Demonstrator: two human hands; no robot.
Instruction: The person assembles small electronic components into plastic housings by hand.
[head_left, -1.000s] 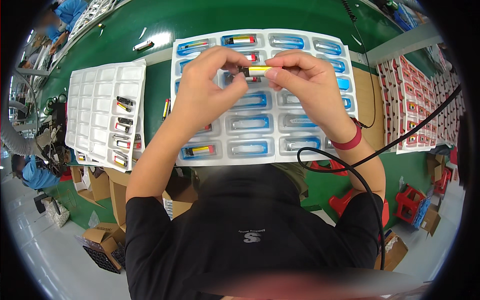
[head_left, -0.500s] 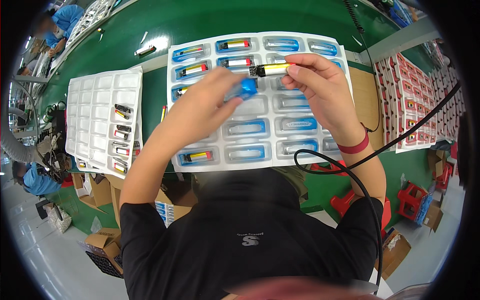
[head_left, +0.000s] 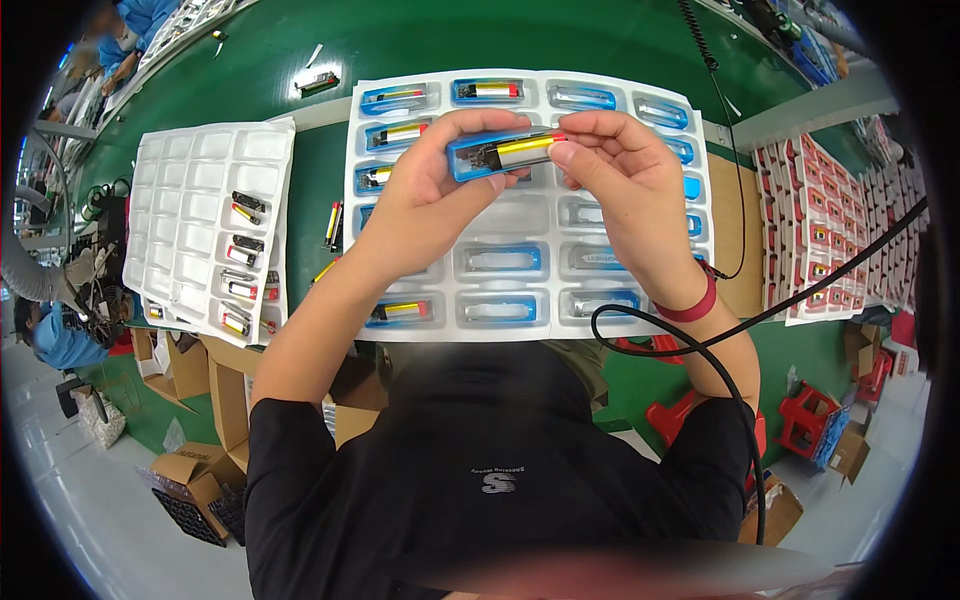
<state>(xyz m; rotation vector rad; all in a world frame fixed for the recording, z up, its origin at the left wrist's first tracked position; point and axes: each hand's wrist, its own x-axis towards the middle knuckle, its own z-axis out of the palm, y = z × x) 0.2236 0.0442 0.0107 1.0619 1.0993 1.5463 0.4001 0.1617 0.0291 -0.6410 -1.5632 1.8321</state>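
Green table [head_left: 480, 40] spans the frame top. White blister tray [head_left: 530, 215] at centre, partly covered by both hands. Smaller white tray [head_left: 190, 200] at left. Left hand [head_left: 430, 195] and right hand [head_left: 620, 180] pinch a blue-cased yellow part [head_left: 505, 152] above centre; its label is unreadable.

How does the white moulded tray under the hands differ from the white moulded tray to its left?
The white moulded tray under the hands has long pockets lined with blue holders; the white moulded tray to its left has smaller, plain white pockets. The first lies square to the person; the second sits slanted. Only a few left-tray pockets hold small yellow-and-dark parts. Both rest on the green table.
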